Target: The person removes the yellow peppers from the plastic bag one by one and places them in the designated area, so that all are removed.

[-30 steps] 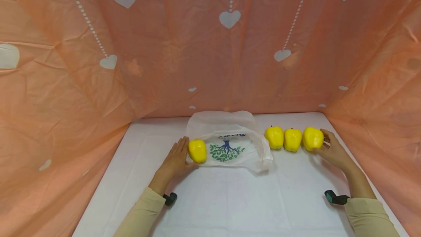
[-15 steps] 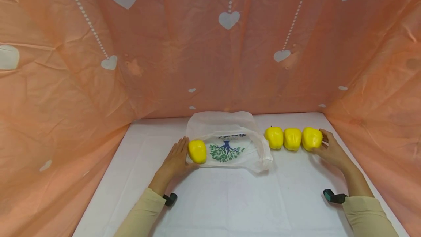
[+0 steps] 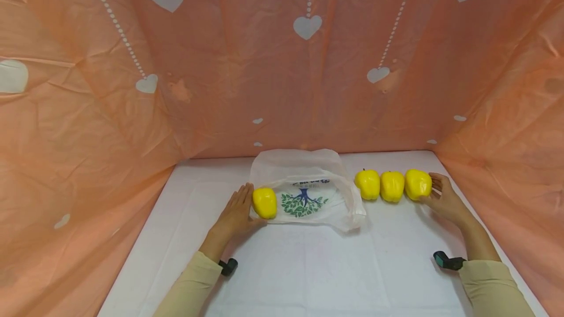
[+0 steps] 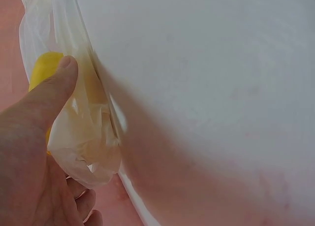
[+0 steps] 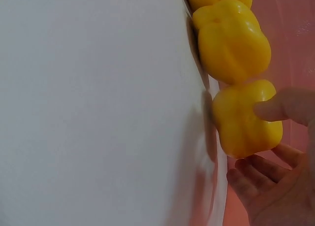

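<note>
A white plastic bag (image 3: 337, 209) with a tree print lies flat on the table. At its left end sits a yellow bell pepper (image 3: 264, 203). My left hand (image 3: 235, 213) touches that pepper, its fingers straight along the left side and the thumb near the front; in the left wrist view the thumb (image 4: 61, 80) overlaps pepper and bag. Right of the bag, three yellow bell peppers stand in a row: a left one (image 3: 367, 184), a middle one (image 3: 391, 187) and a right one (image 3: 417, 185). My right hand (image 3: 445, 199) holds the right one between thumb and fingers.
A white cloth (image 3: 308, 268) covers the table. An orange curtain (image 3: 282, 87) with white hearts stands behind and along both sides. The row's left pepper is close against the bag's right edge. Dark wrist cameras (image 3: 228, 267) sit on both wrists.
The right hand and the right pepper have shifted very slightly left. The middle pepper has rocked a little in place. The left hand, its pepper and the bag have stayed still.
</note>
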{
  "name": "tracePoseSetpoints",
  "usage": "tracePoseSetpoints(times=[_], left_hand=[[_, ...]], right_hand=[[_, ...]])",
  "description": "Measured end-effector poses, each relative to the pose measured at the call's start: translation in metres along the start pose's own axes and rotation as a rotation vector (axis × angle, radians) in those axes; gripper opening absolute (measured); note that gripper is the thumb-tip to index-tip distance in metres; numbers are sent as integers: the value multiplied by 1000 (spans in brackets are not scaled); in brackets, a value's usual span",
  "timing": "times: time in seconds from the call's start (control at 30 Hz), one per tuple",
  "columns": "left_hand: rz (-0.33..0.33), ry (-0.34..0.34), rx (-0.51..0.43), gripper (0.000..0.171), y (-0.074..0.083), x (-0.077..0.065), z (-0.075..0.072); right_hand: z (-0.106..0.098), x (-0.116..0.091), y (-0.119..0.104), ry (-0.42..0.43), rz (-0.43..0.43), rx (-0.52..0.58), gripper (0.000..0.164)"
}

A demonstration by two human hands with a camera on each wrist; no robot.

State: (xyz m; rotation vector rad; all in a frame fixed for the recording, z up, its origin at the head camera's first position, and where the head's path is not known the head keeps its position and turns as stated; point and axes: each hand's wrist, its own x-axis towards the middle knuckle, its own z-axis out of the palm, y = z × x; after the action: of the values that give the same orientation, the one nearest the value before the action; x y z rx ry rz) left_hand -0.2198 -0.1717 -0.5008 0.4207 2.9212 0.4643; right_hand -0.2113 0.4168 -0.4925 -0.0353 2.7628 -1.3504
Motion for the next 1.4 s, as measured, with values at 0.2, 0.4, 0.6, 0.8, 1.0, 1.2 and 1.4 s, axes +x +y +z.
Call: tracePoseSetpoints(times=[0.2, 0.4, 0.6, 0.8, 1.0, 1.2, 1.4], left_hand=[[4, 0, 0, 117, 0, 1, 0], [5, 1, -4, 117, -2, 2, 1], [4, -8, -11, 118, -3, 2, 2], [9, -14, -9, 118, -3, 3, 2], [9, -24, 3, 119, -6, 5, 2], [22, -16, -2, 118, -5, 5, 1], [23, -12, -11, 117, -4, 3, 0]], right_hand=[[-1, -2, -2, -4, 14, -13, 92], [-1, -4, -4, 2, 13, -14, 93], [-1, -4, -2, 40, -10, -21, 92], [-2, -6, -7, 105, -55, -51, 85], [0, -7, -20, 152, -104, -74, 82], [8, -7, -36, 183, -153, -96, 77], [16, -9, -51, 161, -151, -89, 77]])
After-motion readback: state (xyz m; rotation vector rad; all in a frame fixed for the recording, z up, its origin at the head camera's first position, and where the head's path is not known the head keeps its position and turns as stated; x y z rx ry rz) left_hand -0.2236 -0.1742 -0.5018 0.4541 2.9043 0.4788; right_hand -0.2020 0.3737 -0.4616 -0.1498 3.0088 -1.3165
